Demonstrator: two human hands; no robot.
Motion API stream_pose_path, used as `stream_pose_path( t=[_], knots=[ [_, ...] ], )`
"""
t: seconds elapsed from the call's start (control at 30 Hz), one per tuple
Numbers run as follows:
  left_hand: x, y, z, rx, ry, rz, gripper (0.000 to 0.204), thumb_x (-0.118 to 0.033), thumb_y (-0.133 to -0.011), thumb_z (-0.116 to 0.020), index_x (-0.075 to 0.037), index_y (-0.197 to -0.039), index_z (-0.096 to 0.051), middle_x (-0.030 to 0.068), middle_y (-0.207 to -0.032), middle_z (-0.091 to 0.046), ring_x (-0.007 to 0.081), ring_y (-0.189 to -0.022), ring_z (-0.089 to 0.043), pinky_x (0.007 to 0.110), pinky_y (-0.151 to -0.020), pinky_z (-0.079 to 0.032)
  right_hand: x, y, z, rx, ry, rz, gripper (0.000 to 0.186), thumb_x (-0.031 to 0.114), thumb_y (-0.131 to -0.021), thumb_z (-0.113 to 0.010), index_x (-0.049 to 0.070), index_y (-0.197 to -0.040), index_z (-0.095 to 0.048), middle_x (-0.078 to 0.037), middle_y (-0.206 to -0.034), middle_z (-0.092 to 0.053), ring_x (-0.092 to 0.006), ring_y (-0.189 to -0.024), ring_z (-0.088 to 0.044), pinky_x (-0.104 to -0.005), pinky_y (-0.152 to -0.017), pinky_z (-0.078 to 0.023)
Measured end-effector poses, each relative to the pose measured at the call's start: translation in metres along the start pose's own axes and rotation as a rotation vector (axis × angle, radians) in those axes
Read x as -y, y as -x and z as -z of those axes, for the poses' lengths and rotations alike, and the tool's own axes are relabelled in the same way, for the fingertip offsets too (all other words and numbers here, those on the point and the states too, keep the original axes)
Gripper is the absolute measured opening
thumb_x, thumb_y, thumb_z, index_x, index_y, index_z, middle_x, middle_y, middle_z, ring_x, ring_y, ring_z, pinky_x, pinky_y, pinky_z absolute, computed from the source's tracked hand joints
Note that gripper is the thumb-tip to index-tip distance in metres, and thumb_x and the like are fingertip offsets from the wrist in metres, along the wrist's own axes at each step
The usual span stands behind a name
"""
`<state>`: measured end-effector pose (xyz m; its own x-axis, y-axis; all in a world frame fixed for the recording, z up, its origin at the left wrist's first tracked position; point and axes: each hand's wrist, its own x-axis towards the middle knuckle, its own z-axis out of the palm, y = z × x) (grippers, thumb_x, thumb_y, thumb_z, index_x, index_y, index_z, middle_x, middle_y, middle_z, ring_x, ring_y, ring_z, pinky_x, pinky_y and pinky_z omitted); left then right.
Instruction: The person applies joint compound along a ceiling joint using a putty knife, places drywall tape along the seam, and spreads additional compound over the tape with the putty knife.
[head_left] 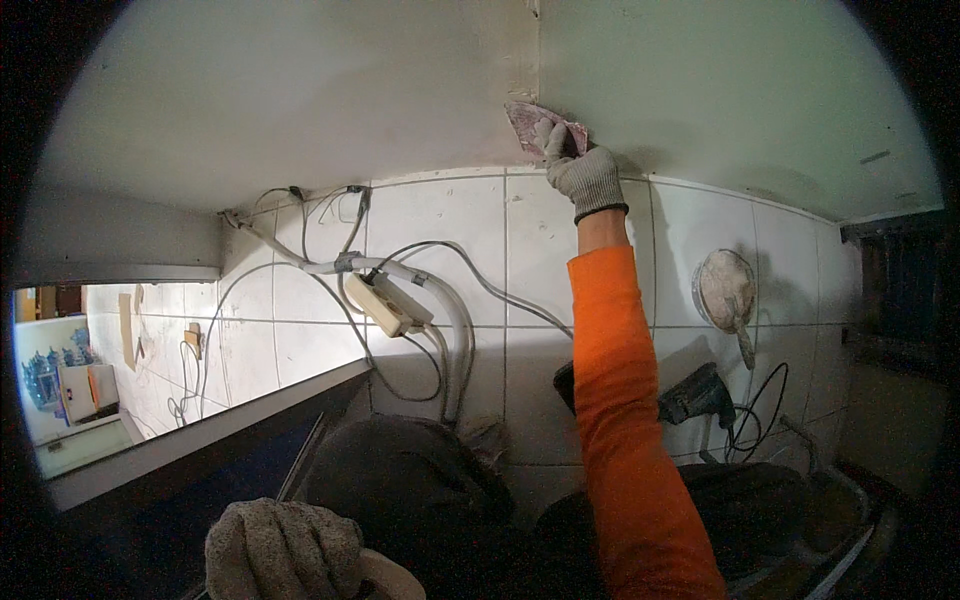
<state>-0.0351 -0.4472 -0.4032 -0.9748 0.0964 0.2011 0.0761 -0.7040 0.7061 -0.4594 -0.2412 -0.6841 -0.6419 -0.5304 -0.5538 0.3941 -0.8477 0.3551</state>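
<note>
A white tiled surface (700, 215), its grid of dark joints running across the middle of the frame, bears the things. Left of centre lie a cream power strip (385, 306), a curving pale pipe (464, 345) and looping cables (430, 242). Toward the right are a round, pale-smeared object with a handle (725, 285) and, below it, a dark angular object (695, 395), its kind unclear.

A thin, flat, pink-and-white blade (526, 127) shows mottling. The ribbed, grey-knit right glove (593, 182) has a black hem (601, 212); the long orange cloth sleeve (622, 370) is plain. Dark lines (506, 250) grid the square white tiles (545, 220).
</note>
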Motion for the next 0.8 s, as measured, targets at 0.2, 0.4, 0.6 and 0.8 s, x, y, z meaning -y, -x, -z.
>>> stream_pose_path(
  t=[0.2, 0.4, 0.6, 0.8],
  knots=[
    [-0.004, 0.008, 0.004, -0.021, 0.014, -0.012, 0.024, -0.035, -0.104, -0.055, -0.015, -0.099, -0.067, 0.0122, -0.085, -0.068, 0.0227, -0.068, -0.061, 0.038, -0.061, -0.048, 0.033, 0.015, 0.000, 0.225, -0.025, -0.085, 0.038, 0.013, -0.102, -0.049, -0.011, -0.130, -0.055, -0.031, -0.130, -0.058, -0.0422, -0.118, -0.061, -0.0429, -0.083, -0.067],
    [-0.016, 0.013, 0.000, -0.066, -0.016, -0.012, 0.024, -0.035, -0.104, -0.055, -0.013, -0.100, -0.067, 0.0135, -0.084, -0.068, 0.0230, -0.066, -0.062, 0.039, -0.061, -0.049, 0.020, 0.078, 0.061, 0.403, 0.336, 0.455, 0.040, 0.015, -0.101, -0.051, -0.005, -0.135, -0.055, -0.021, -0.135, -0.060, -0.0276, -0.121, -0.062, -0.0376, -0.099, -0.058],
    [-0.007, 0.004, 0.013, -0.009, 0.017, -0.023, 0.025, -0.034, -0.104, -0.055, -0.012, -0.100, -0.066, 0.0148, -0.083, -0.069, 0.0234, -0.065, -0.063, 0.039, -0.060, -0.049, -0.047, 0.001, 0.157, 0.052, 0.749, 0.990, 0.045, 0.022, -0.100, -0.057, 0.008, -0.142, -0.047, -0.011, -0.133, -0.058, -0.0292, -0.118, -0.060, -0.0447, -0.097, -0.052],
    [-0.012, 0.008, 0.009, 0.013, 0.028, -0.051, 0.026, -0.034, -0.104, -0.055, -0.010, -0.100, -0.066, 0.0161, -0.082, -0.069, 0.0238, -0.064, -0.064, 0.040, -0.059, -0.050, -0.056, -0.079, 0.130, -0.005, 0.589, 0.802, 0.056, 0.023, -0.102, -0.055, 0.011, -0.153, -0.036, -0.011, -0.148, -0.049, -0.0321, -0.135, -0.050, -0.0464, -0.111, -0.045]
  ],
)
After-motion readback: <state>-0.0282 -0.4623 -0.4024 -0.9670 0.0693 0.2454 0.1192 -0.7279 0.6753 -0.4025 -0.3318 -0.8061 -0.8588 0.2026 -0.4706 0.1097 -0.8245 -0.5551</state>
